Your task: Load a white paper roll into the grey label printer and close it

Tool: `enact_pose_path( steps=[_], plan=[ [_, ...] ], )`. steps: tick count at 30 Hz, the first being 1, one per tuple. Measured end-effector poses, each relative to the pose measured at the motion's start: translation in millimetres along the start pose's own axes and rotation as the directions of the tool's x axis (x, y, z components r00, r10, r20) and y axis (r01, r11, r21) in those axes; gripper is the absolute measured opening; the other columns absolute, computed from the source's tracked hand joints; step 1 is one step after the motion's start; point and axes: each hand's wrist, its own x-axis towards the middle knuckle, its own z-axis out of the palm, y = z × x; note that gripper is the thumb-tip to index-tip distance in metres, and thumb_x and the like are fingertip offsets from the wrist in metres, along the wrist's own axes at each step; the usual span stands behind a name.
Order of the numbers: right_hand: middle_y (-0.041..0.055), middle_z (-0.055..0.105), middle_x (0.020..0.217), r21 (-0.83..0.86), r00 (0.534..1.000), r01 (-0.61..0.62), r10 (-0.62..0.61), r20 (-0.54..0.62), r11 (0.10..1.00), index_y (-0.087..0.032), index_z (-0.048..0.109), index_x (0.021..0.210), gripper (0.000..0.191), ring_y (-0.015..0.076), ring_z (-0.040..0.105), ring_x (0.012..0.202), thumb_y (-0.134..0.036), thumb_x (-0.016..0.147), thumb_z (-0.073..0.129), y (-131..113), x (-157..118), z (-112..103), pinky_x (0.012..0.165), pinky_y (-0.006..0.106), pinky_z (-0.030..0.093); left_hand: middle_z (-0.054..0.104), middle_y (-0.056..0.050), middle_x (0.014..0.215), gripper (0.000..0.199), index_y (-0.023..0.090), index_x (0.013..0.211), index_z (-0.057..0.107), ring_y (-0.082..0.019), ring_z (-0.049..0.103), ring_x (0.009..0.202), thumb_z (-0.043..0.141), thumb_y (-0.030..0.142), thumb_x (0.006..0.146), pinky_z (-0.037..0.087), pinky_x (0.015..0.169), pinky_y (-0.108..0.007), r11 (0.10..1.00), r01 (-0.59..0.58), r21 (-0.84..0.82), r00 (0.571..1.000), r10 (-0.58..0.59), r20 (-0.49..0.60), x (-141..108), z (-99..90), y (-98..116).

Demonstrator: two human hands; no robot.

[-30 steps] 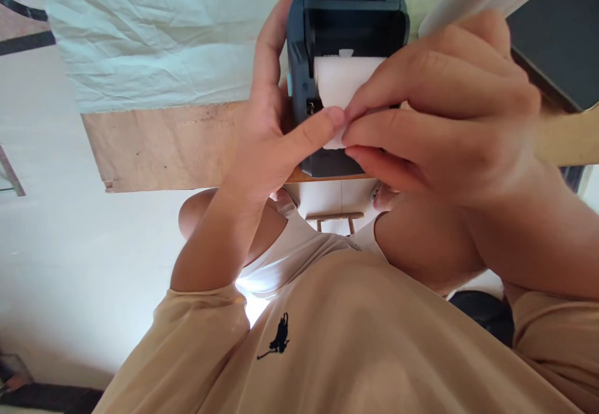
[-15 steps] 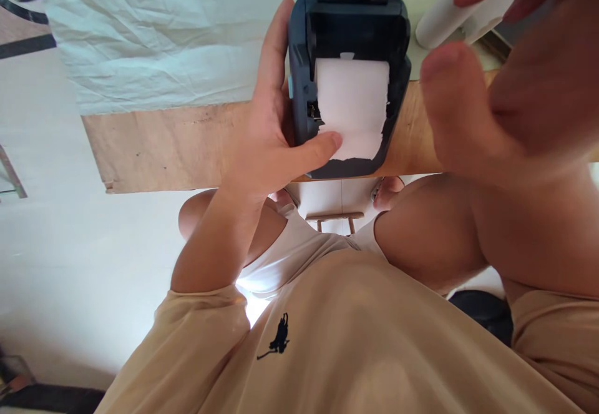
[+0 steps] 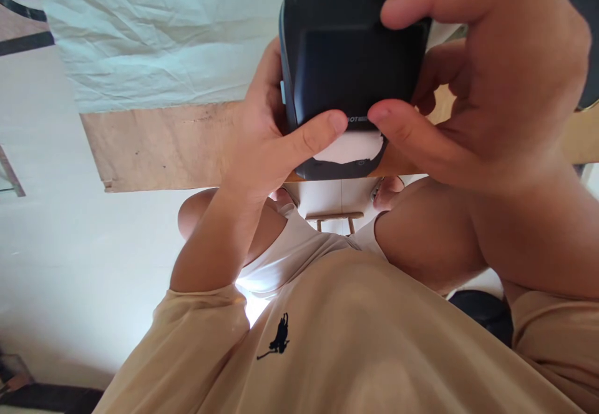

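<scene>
A dark label printer (image 3: 291, 98) is held over the table's front edge, its black lid (image 3: 355, 64) folded down over the paper compartment. White paper (image 3: 353, 147) sticks out from under the lid's near edge. My left hand (image 3: 266, 133) wraps the printer's left side, its thumb on the lid's near edge. On the right, my right hand (image 3: 496, 83) grips the lid: the thumb presses its near edge and the fingers lie on its top and right side. The paper roll inside is hidden by the lid.
A wooden table (image 3: 159, 145) is partly covered by a wrinkled pale green cloth (image 3: 140, 33). Below its edge are my legs and a wooden stool (image 3: 334, 216). At the far right a dark object (image 3: 583, 33) shows partly behind my right hand.
The printer's lid, upright before, has swung down over the paper roll. My right hand has come in from the right onto the lid. My left hand keeps its hold.
</scene>
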Motion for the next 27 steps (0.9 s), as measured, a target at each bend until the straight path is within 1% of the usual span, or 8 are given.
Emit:
enact_pose_path(
  steps=[6, 9, 13, 16, 18, 20, 24, 27],
  plan=[
    [0.0055, 0.038, 0.136, 0.043, 0.998, 0.033, -0.035, 0.045, 0.999, -0.012, 0.038, 0.126, 0.042, 0.0105, 0.034, 0.134, -0.032, 0.089, 0.04, 1, 2, 2, 0.112, 0.022, 0.038, 0.064, 0.001, 0.104, 0.036, 0.028, 0.1, 0.063, -0.023, 0.06, 0.108, 0.077, 0.032, 0.068, 0.051, 0.095, -0.036, 1.0, 0.018, -0.004, 0.999, -0.018, -0.039, 1, -1.7, -1],
    [0.0066, 0.037, 0.136, 0.044, 0.998, 0.056, -0.056, 0.017, 0.997, -0.008, 0.038, 0.126, 0.043, 0.0113, 0.032, 0.136, -0.03, 0.089, 0.04, 2, 2, 5, 0.116, 0.021, 0.032, 0.064, 0.0, 0.107, 0.042, 0.028, 0.107, 0.061, -0.027, 0.057, 0.117, 0.078, 0.028, 0.068, 0.049, 0.098, -0.037, 0.997, -0.006, -0.074, 1.0, 0.004, -0.025, 2, 3.4, 1],
    [0.0089, 0.036, 0.135, 0.045, 0.993, 0.112, -0.111, -0.033, 0.993, -0.004, 0.035, 0.126, 0.045, 0.0135, 0.032, 0.135, -0.029, 0.088, 0.037, 6, 1, 8, 0.119, 0.024, 0.027, 0.066, 0.004, 0.116, 0.03, 0.03, 0.11, 0.059, -0.027, 0.034, 0.141, 0.061, 0.036, 0.081, 0.042, 0.11, -0.037, 0.977, -0.005, -0.212, 0.999, -0.002, -0.033, 6, 8.0, 2],
    [0.0088, 0.036, 0.136, 0.042, 0.994, 0.1, -0.098, -0.043, 0.994, -0.005, 0.036, 0.127, 0.044, 0.0117, 0.032, 0.135, -0.027, 0.089, 0.033, 8, -1, 7, 0.119, 0.025, 0.028, 0.068, 0.006, 0.113, 0.03, 0.032, 0.111, 0.06, -0.022, 0.027, 0.145, 0.05, 0.044, 0.086, 0.04, 0.113, -0.036, 0.99, 0.007, -0.139, 1.0, -0.009, -0.009, 12, 1.6, -3],
    [0.0091, 0.037, 0.135, 0.028, 0.994, 0.097, -0.096, -0.052, 0.995, -0.004, 0.037, 0.126, 0.044, 0.0125, 0.034, 0.135, -0.026, 0.089, 0.033, 8, -2, 6, 0.118, 0.025, 0.028, 0.07, 0.006, 0.108, 0.036, 0.032, 0.11, 0.061, -0.023, 0.036, 0.14, 0.054, 0.052, 0.081, 0.043, 0.111, -0.035, 0.991, -0.036, -0.127, 0.992, 0.05, 0.112, 15, -4.4, -7],
    [0.0097, 0.037, 0.136, 0.013, 0.993, 0.105, -0.104, -0.046, 0.994, -0.003, 0.038, 0.126, 0.044, 0.0132, 0.035, 0.134, -0.025, 0.088, 0.033, 8, -2, 6, 0.116, 0.024, 0.031, 0.07, 0.003, 0.103, 0.032, 0.027, 0.105, 0.064, -0.024, 0.047, 0.132, 0.045, 0.047, 0.087, 0.043, 0.109, -0.036, 0.988, -0.064, -0.138, 0.99, 0.08, 0.117, 16, -7.8, -9],
    [0.0092, 0.035, 0.139, 0.03, 0.995, 0.095, -0.094, -0.015, 0.995, -0.007, 0.037, 0.126, 0.044, 0.0113, 0.034, 0.135, -0.028, 0.087, 0.037, 5, 1, 7, 0.111, 0.022, 0.036, 0.067, 0.0, 0.083, 0.038, 0.021, 0.085, 0.066, -0.019, 0.063, 0.099, 0.03, 0.026, 0.094, 0.049, 0.093, -0.03, 0.992, -0.063, -0.11, 0.998, 0.062, -0.015, 13, -6.7, -5],
    [0.0046, 0.04, 0.133, 0.071, 0.996, 0.092, -0.09, -0.027, 0.993, -0.008, 0.04, 0.124, 0.048, 0.014, 0.034, 0.134, -0.036, 0.085, 0.044, 4, 2, 6, 0.115, 0.023, 0.032, 0.063, 0.0, 0.072, 0.039, 0.021, 0.077, 0.065, -0.015, 0.06, 0.076, 0.03, 0.02, 0.093, 0.05, 0.078, -0.028, 0.995, -0.033, -0.099, 0.998, 0.028, -0.052, 12, -6.0, 0]
  ],
)
